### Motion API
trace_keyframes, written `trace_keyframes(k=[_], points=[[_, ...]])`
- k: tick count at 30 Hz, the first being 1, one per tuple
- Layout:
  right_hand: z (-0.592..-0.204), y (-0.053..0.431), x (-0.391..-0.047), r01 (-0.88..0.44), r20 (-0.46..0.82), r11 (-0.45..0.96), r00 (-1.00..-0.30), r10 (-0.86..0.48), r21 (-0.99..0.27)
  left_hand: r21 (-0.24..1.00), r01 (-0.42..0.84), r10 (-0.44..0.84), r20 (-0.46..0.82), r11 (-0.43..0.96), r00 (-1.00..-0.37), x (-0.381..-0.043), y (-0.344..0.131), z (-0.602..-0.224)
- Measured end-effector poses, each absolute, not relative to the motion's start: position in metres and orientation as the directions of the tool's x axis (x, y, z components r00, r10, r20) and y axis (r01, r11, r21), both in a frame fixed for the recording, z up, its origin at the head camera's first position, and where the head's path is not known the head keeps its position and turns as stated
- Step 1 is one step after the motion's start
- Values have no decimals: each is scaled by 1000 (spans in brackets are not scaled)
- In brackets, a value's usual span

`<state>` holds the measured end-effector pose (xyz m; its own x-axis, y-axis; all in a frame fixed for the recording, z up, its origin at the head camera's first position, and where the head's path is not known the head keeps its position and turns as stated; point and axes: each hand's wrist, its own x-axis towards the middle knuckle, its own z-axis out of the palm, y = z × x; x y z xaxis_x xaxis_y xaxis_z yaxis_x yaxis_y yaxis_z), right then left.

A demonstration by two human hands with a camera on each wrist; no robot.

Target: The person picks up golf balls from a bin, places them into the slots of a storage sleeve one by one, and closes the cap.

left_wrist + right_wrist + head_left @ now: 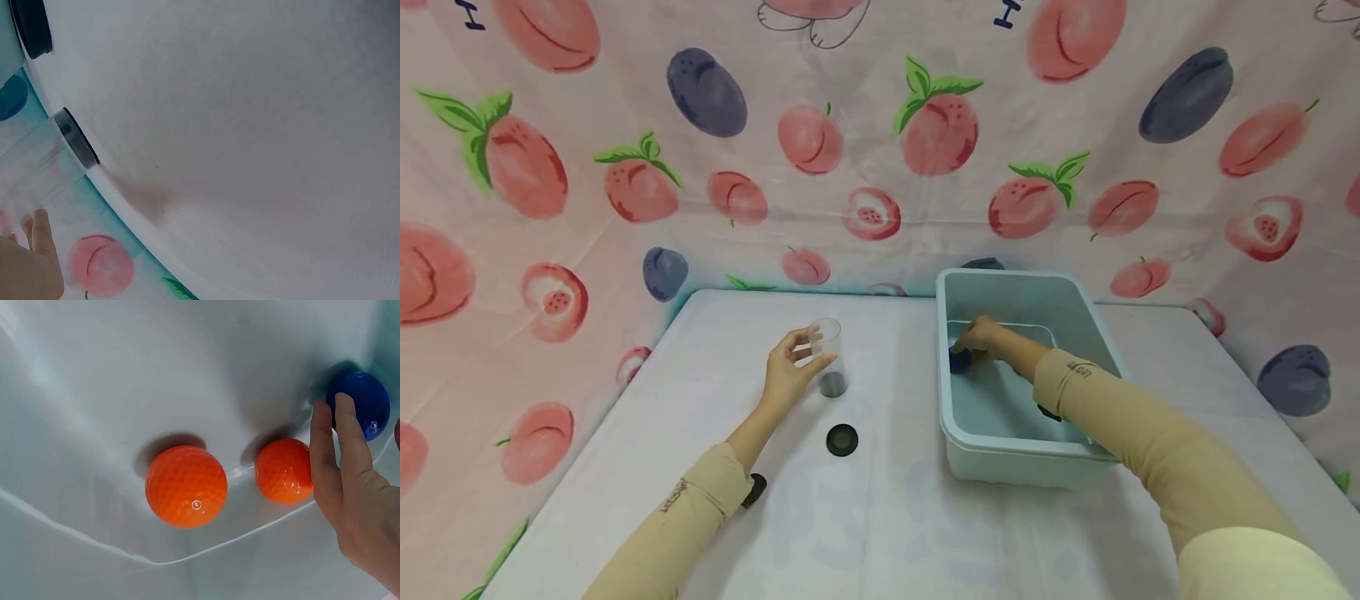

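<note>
My left hand (pixel 792 367) holds a clear plastic cylinder (pixel 827 337) between thumb and fingers. The cylinder is nearly upright, its dark base (pixel 77 139) close over the white table. Nearer to me lies a round black lid (pixel 842 440). My right hand (pixel 981 335) reaches into the pale blue-green bin (pixel 1018 448), at its left side. There, fingertips overlap a blue golf ball (pixel 362 403), and the thumb tip shows just beyond it. Two orange golf balls, one beside those fingers (pixel 328 456) and another farther left (pixel 186 486), rest on the bin floor; in the head view they are hidden.
The bin's raised walls surround my right hand, and my forearm crosses over its right front rim. A white-covered table (pixel 880 533) spreads under everything. Fruit-printed cloth (pixel 865 100) hangs behind the table and along both sides.
</note>
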<state>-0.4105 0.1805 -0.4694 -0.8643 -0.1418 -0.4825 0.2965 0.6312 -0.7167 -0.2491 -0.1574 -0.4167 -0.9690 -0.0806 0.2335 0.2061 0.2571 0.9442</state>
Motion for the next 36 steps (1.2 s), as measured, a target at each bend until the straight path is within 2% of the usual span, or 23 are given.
trace_keyframes(k=[5,8,10,12,14,18,20,24,28,31,36], points=[[-458,178,-394,295,-494,615,-851,-178,-731,947,202,-76,227,249,-971,-250,-155,-417],[-430,172,-366,291,-501,623,-844,-190,-726,957,185,-69,205,223,-976,-251,-154,-418],[-394,159,-334,303,-511,653,-846,-151,-694,959,181,-65,200,220,-978,-251,-153,-419],[-380,155,-320,291,-501,656,-852,-154,-697,958,175,-67,194,227,-979,-250,-153,-419],[-393,162,-329,272,-486,637,-854,-186,-721,953,175,-67,197,245,-978,-249,-153,-418],[-457,185,-384,278,-492,597,-840,-229,-753,947,183,-67,208,265,-976,-247,-155,-417],[-476,191,-401,291,-503,590,-833,-231,-753,946,183,-73,209,268,-975,-247,-155,-417],[-474,197,-398,259,-474,555,-833,-286,-790,950,176,-78,203,259,-976,-246,-154,-416],[-438,186,-375,265,-477,584,-844,-244,-767,949,180,-71,204,260,-976,-246,-154,-415],[-393,167,-338,283,-481,621,-859,-175,-731,941,193,-73,220,278,-973,-247,-155,-415],[-362,156,-316,274,-465,624,-870,-163,-732,940,190,-66,217,285,-974,-248,-157,-414]])
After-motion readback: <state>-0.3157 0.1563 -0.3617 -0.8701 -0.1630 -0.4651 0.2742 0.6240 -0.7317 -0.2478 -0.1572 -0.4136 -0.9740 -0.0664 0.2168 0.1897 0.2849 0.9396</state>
